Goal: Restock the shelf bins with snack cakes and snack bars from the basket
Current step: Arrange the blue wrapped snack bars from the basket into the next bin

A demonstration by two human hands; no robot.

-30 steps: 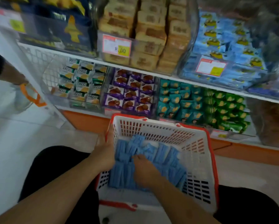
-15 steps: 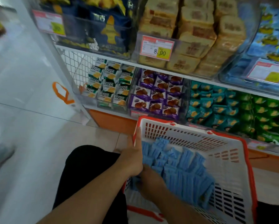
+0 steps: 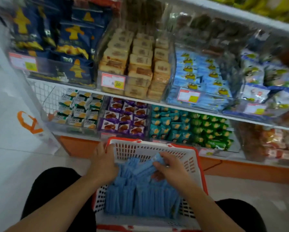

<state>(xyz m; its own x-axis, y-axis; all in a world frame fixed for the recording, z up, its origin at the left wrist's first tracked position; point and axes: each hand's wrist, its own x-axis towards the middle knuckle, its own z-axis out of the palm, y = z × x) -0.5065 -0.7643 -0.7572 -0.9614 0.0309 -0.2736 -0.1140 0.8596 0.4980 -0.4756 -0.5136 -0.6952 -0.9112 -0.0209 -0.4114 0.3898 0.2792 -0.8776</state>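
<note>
A white basket (image 3: 191,162) with a red rim sits between my knees, filled with several light blue snack packs (image 3: 140,195). My left hand (image 3: 103,162) holds the basket's left rim near its far corner, thumb over the edge. My right hand (image 3: 171,168) is inside the basket, its fingers curled round a bunch of blue packs (image 3: 153,160) lifted above the pile. On the upper shelf a clear bin of matching light blue packs (image 3: 200,76) stands to the right of centre.
The bottom shelf holds bins of green-white packs (image 3: 80,111), purple packs (image 3: 125,119), teal packs (image 3: 170,126) and green packs (image 3: 210,129). The upper shelf has dark blue bags (image 3: 56,47) and tan cakes (image 3: 137,64). White tiled floor lies to the left.
The view swung up and right. My right hand rose from deep among the packs and now grips a bunch near the top. My left hand stays on the basket rim.
</note>
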